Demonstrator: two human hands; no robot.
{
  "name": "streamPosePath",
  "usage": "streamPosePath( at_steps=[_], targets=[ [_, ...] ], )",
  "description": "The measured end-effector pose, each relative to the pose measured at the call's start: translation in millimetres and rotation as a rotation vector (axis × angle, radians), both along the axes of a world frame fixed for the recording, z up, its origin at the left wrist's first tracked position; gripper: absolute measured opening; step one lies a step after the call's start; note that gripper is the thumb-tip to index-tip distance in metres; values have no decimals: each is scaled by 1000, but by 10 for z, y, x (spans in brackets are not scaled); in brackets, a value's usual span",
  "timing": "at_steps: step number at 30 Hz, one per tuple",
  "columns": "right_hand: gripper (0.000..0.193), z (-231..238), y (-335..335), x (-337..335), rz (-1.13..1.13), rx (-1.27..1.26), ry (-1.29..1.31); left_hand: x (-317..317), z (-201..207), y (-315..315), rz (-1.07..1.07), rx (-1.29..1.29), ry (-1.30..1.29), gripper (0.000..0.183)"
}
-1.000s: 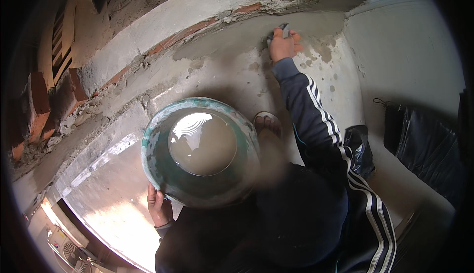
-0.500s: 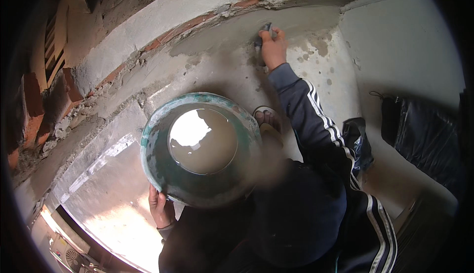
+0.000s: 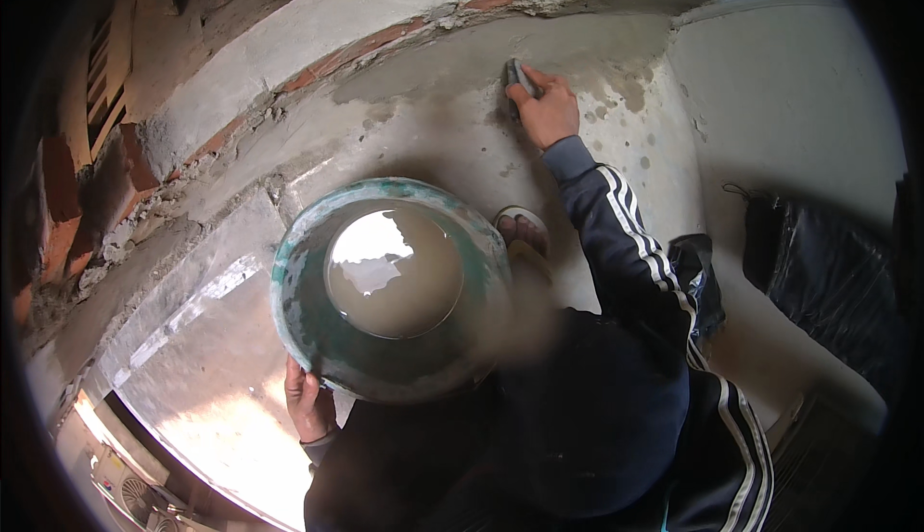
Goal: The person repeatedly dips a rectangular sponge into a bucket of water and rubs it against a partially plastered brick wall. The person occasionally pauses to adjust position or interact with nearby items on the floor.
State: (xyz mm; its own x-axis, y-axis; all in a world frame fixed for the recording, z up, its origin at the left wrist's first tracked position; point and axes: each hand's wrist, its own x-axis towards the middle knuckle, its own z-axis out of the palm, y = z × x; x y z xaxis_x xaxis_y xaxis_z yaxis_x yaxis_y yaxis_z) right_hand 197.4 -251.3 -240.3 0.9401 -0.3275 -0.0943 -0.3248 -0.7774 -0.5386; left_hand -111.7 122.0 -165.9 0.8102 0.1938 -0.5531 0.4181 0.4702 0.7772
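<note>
My left hand (image 3: 308,407) grips the rim of a worn green basin (image 3: 289,315), fingers closed over its near left edge. Cloudy brownish water (image 3: 419,282) lies in it, with a bright reflection on the surface. Farther off, my right hand (image 3: 551,115) is closed around a small dark grey tool (image 3: 518,77). Its exact kind is hard to make out, as the fingers cover part of it. The tool is at the lower edge of a damp grey band of mortar (image 3: 452,55) on the wall. Wet splashes dot the pale surface right of my right hand.
Exposed red brick (image 3: 356,51) and rough rubble run along the upper left. A sandalled foot (image 3: 523,229) shows beside the basin. Black plastic sheeting (image 3: 828,272) lies at the right, and a black bag (image 3: 695,282) is by my right sleeve. A fan-fronted unit (image 3: 135,498) shows at lower left.
My right hand has moved a little to the right and nearer, and the tool in it has turned. The left hand still grips the basin, which has barely shifted.
</note>
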Motion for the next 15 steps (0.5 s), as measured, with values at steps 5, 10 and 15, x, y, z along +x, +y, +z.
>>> streamPosePath(
  at_steps=[5,10,15],
  targets=[
    [49,69,-274,189,210,-289,-194,-31,-10,-1,13,-21,23,61],
    [47,95,-318,337,381,-392,-186,6,30,-48,22,26,37,60],
    [48,68,-335,30,416,-444,-10,-3,34,-47,26,38,28,62]
  ],
)
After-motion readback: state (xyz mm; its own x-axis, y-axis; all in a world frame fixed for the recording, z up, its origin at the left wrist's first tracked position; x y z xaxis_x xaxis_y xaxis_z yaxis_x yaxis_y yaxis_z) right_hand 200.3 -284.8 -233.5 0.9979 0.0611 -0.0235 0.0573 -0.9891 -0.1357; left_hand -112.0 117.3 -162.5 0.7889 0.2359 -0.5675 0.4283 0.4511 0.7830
